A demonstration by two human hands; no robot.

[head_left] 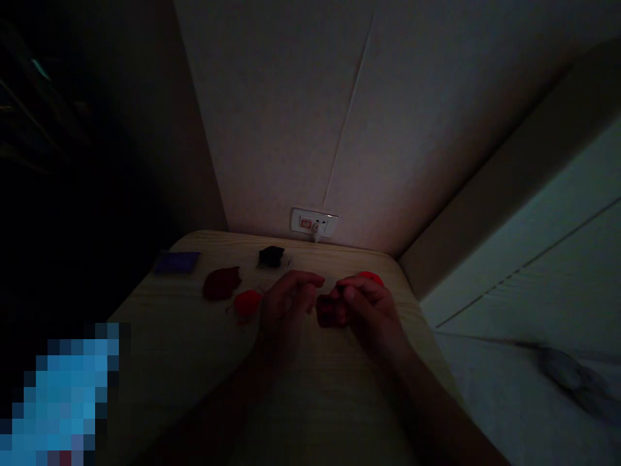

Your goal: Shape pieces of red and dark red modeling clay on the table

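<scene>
Forearms are being held over the desk, a reddish object being pinched by the right hand, the left hand held unclasped.

Left hand, right hand, forearms — all are bare.

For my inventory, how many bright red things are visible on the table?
2: a bright red thing beside the left hand, another red thing partly behind the right hand; hands may hide more.
</scene>
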